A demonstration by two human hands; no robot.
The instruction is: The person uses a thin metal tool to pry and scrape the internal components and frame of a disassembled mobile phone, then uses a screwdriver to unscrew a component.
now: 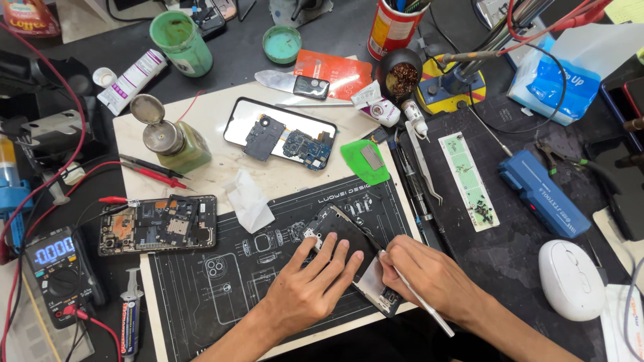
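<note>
My left hand (310, 285) lies flat on an opened black phone (335, 229) that rests tilted on a black printed work mat (221, 268), fingers spread over its middle. My right hand (429, 275) grips a thin metal tool (424, 307), a spudger or tweezers, with its tip at the phone's right edge beside a grey patch (370, 278) on the phone. Both hands touch the phone. The phone's lower part is hidden under my left hand.
Another opened phone (157, 224) lies at the left by a multimeter (60, 271) with red probes. A phone screen with circuit boards (282, 134), a green liquid dispenser (178, 144), tweezers (422, 167), a blue box (543, 194) and a white mouse (570, 278) surround the mat.
</note>
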